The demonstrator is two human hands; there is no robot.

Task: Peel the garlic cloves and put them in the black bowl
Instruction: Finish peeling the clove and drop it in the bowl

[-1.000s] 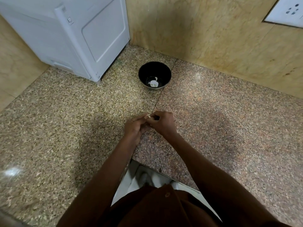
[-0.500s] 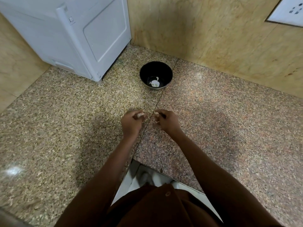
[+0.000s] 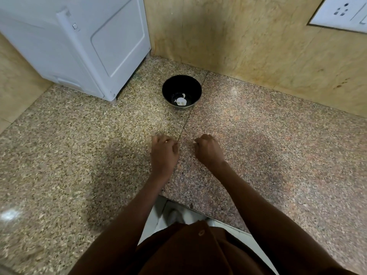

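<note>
Black bowl (image 3: 182, 84) near wall corner, bare counter (image 3: 79, 155) between — hands (image 3: 186, 151) curled, contents unclear

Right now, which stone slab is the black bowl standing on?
The yellower left slab, by the white appliance; the black bowl sits left of the seam, not on the pinker slab.

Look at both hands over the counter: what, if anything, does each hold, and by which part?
It cannot be told. The left hand and right hand are apart with fingers curled, backs to the camera. A small pale speck shows at the right fingertips, too small to identify.
</note>
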